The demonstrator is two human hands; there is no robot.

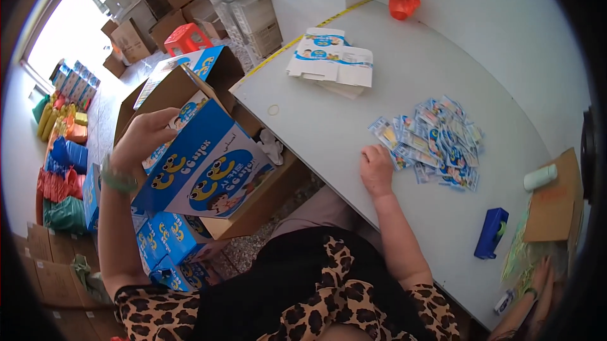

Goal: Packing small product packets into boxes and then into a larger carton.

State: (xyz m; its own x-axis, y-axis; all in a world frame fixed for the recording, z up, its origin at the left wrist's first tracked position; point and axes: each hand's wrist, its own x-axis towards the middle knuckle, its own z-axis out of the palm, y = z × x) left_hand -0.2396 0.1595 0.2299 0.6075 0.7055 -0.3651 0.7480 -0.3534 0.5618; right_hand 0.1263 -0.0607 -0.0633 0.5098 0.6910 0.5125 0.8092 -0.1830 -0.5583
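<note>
the person sits at a white table (379, 75), leopard-print sleeves at the lower edge of the view. the left hand (144, 133) grips the upper corner of a blue carton (202, 170), fingers curled over its top edge and closed on the cardboard. the carton is rectangular, blue on its upper faces with yellow cartoon eye shapes and a round picture panel, and white along its lower side face; it is held tilted, over an open brown cardboard box (253, 205) that stands on the floor beside the table. more blue cartons (165, 240) of the same kind lie stacked below it, near the person's lap.

the right hand (376, 169) rests on the table, fingers curled loosely, touching the near edge of a pile of small blue-and-yellow sachets (436, 142); whether it pinches one cannot be told. a blue tape dispenser (491, 233) lies to the right, apart from the pile. farther back, flattened white-and-blue cartons (332, 60) lie stacked near the table's far-left edge, and an orange object (403, 1) sits at the wall.
</note>
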